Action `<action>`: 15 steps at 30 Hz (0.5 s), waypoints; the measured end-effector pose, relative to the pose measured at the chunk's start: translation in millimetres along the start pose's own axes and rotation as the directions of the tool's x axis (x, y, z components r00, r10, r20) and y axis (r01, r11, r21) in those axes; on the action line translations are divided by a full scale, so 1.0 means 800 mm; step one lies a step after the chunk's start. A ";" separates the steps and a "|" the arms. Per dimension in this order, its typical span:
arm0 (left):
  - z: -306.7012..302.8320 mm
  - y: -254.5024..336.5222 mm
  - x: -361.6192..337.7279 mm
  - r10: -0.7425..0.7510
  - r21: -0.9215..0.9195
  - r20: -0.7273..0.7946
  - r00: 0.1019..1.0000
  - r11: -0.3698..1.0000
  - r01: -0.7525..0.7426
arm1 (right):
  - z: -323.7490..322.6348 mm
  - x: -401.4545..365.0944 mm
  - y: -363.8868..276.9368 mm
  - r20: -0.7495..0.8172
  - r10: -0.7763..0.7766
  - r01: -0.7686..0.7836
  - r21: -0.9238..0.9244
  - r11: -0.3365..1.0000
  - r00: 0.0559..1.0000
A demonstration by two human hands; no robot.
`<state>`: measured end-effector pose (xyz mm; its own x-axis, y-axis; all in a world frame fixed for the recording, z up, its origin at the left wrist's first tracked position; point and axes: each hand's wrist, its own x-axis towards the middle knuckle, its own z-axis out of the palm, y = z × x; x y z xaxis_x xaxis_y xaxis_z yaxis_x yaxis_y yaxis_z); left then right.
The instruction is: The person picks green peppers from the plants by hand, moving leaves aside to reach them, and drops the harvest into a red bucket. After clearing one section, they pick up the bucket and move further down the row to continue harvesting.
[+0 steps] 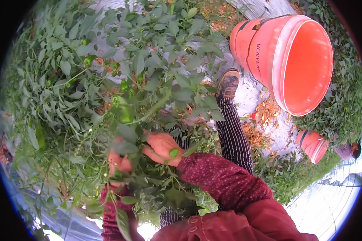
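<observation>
Both my hands are in among the leafy branches of a pepper plant (140, 64). My right hand (163, 146) reaches in from the right, its fingers bent into the foliage and the tips behind leaves. Close by on the left, my left hand (120, 161) is slightly blurred, with curled fingers partly covered by leaves. What either hand grips is hidden. Just above them hangs a green pepper (126, 115), with another green pepper (124, 85) higher up. Farther up and left, one more green pepper (88, 60) shows between leaves.
A large red bucket (253, 50) lies toward the upper right, its mouth facing right. A smaller-looking red bucket (308, 144) is farther off, near another person (345, 151). My shoe (228, 83) rests by pale ground sheeting (245, 96) scattered with dry leaves (263, 120).
</observation>
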<state>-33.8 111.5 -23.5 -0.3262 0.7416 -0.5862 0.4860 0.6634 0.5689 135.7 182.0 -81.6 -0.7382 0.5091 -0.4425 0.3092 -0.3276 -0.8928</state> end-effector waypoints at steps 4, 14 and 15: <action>-0.012 0.102 0.003 0.105 0.257 0.193 0.975 0.954 -0.154 | 0.039 -0.015 0.040 -0.102 -0.054 0.061 0.061 0.996 0.993; 0.045 0.293 0.083 -0.098 -0.590 0.142 0.985 0.791 0.164 | 0.036 -0.016 0.045 -0.047 -0.008 0.005 -0.062 0.998 0.999; 0.067 0.288 0.105 0.067 -0.558 0.256 0.964 0.825 0.091 | 0.036 -0.015 0.045 -0.075 -0.010 0.004 -0.069 0.998 0.997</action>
<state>94.3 321.3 27.5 -0.0748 0.7340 -0.6751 -0.0811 0.6702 0.7377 138.7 141.3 -106.1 -0.6942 0.5705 -0.4389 0.3463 -0.2699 -0.8985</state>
